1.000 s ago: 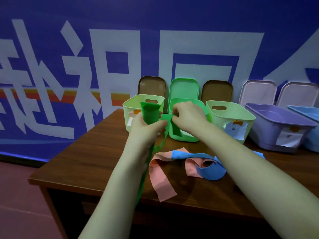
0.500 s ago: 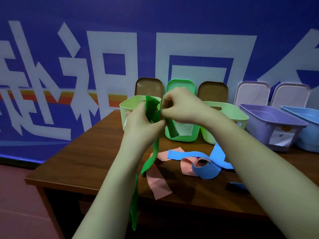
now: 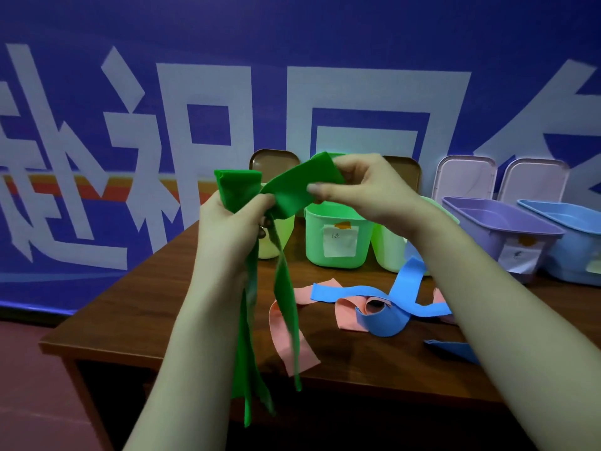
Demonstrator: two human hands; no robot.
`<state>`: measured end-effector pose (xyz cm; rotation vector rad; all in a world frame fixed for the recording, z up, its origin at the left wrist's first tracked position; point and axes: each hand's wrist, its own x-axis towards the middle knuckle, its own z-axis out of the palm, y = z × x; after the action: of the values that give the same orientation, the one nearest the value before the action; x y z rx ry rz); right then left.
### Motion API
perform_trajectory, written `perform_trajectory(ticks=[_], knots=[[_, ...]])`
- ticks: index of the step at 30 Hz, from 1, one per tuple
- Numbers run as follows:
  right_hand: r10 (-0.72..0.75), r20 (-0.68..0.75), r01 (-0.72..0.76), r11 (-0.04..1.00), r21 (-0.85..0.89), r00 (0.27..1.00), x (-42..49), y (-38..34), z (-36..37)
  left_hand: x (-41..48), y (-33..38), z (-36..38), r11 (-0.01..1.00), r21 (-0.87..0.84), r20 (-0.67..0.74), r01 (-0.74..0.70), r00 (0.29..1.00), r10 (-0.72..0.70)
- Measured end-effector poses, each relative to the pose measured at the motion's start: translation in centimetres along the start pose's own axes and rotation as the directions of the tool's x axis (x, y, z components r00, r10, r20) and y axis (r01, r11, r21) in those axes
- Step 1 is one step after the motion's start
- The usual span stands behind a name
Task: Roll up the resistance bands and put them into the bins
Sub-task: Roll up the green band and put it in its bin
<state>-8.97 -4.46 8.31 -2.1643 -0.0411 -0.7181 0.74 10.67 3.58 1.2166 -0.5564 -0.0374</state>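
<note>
While rolling, pinches end of green band with right hand, grips its fold with left hand, length dangling straight below left.

**Bkgd & furniture**

Brown wood counter, grain visible, front-L corner jutting toward the camera. The space under it is dark, contents can't be made out. Blue wall fills the whole bkgd, w/ big white characters across it, cut off at the L & R edges. An orange stripe runs horizontally behind the characters on the L side. Floor at bottom L is reddish-brown. At the counter's back edge, lids stand upright vs. the wall: a brown lid, a second brown lid partly hidden, then 2 pale lids side by side further R.
</note>
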Motion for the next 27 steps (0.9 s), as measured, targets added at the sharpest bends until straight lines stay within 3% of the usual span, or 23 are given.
perform_trajectory(ticks=[3,11,15,22,25,27], knots=[[-0.015,-0.047,0.020,0.995,0.093,0.999,0.1,-0.4,-0.3,0.2,0.2,0.1,0.992,-0.106,0.005,0.071,0.997,-0.071],[-0.010,-0.207,0.058,0.972,0.227,0.978,0.4,-1.1,-0.7,-0.3,0.7,0.3,0.992,-0.105,0.014,0.069,0.998,-0.068],[-0.040,-0.232,0.116,0.939,0.323,0.972,0.5,-1.6,-0.5,-0.4,1.0,0.3,0.984,-0.144,0.051,0.101,0.994,-0.095],[-0.102,-0.212,0.169,0.930,0.325,0.972,0.1,-2.9,-1.1,-0.4,1.9,-0.2,0.975,-0.090,0.101,0.202,0.976,-0.192],[-0.179,-0.209,0.241,0.916,0.320,0.961,-0.3,-3.9,-1.4,-0.6,2.2,-0.4,0.960,-0.140,0.201,0.243,0.956,-0.213],[-0.214,-0.230,0.282,0.903,0.323,0.950,-0.6,-4.7,-1.6,-0.8,2.3,-0.6,0.924,-0.266,0.300,0.274,0.935,-0.190]])
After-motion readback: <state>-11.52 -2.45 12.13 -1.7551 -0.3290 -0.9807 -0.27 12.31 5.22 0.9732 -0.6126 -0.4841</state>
